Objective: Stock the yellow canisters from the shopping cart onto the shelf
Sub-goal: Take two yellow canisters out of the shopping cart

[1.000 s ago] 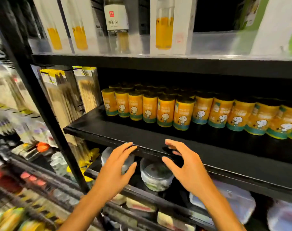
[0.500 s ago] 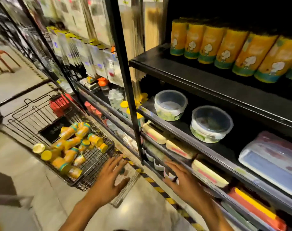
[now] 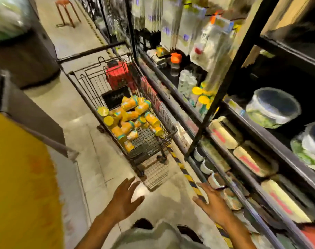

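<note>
Both hands are empty with fingers spread: the left hand (image 3: 123, 200) hangs over the floor just short of the shopping cart (image 3: 163, 139), and the right hand (image 3: 213, 203) hovers near the lowest shelf (image 3: 243, 200), to the right of the cart. Neither touches anything.

Beyond them, the yellow canisters (image 3: 130, 120) lie jumbled on their sides in the wire basket of the cart, heaped toward its middle and left side, some stacked across others. A red box (image 3: 117, 74) sits at the far end of the cart.

Likely trouble from here: pulling one canister from the heap could shift those resting on it and set them rolling over the wire floor. Grabbing several at once invites a drop on the way up. The view is motion-blurred, so a hasty reach may also miss.

Right of the cart, the shelving holds lidded round tubs (image 3: 273, 106) with greenish contents, hard to identify.
</note>
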The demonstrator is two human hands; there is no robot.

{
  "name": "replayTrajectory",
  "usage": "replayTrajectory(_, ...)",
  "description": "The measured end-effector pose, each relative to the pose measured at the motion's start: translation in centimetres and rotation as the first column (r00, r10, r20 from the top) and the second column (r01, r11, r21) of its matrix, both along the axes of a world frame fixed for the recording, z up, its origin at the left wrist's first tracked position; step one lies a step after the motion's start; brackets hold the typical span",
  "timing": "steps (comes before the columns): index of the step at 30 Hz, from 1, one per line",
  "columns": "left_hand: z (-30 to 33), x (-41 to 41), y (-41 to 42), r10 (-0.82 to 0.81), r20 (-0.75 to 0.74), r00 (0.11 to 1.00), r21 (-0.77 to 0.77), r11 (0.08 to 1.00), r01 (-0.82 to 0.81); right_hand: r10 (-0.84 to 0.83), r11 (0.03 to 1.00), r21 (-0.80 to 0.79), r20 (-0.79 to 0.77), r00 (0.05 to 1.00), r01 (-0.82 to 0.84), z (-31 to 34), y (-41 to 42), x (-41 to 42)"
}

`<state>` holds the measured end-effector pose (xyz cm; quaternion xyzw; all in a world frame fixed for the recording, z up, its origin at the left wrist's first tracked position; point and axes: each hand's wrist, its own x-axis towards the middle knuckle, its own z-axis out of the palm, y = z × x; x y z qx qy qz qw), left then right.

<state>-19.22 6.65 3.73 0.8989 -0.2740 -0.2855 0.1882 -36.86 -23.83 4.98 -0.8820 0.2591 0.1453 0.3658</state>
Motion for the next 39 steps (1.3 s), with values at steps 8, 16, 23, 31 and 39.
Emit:
replayTrajectory(8,-1.9,2.3,8.2,0.203,-0.099,0.974,-0.003,0.979,-0.204,0.118,0.991,0.061,-0.016,0.993,-0.117,-1.4,5.5,6.5)
replayTrajectory(16,-1.9,6.0,9.5,0.379,-0.131,0.916,-0.046,0.921,-0.387,0.240,0.966,0.105,-0.038,0.970,-0.235,-2.3,6.0,15.2)
replayTrajectory(23,-2.6,11.5,8.3,0.520,-0.091,0.850,-0.031,0.851,-0.524,0.346,0.926,0.156,0.016,0.938,-0.344,-3.2,4.0,25.3)
replayTrajectory(31,-2.4,20.1,1.7,0.680,-0.115,0.724,0.053,0.732,-0.679,0.463,0.869,0.219,-0.041,0.886,-0.444,-4.2,-1.4,38.7)
replayTrajectory(39,-3.8,28.8,-7.2,0.648,-0.135,0.750,0.035,0.759,-0.650,0.371,0.901,0.306,-0.174,0.912,-0.308,-8.0,-7.2,48.9)
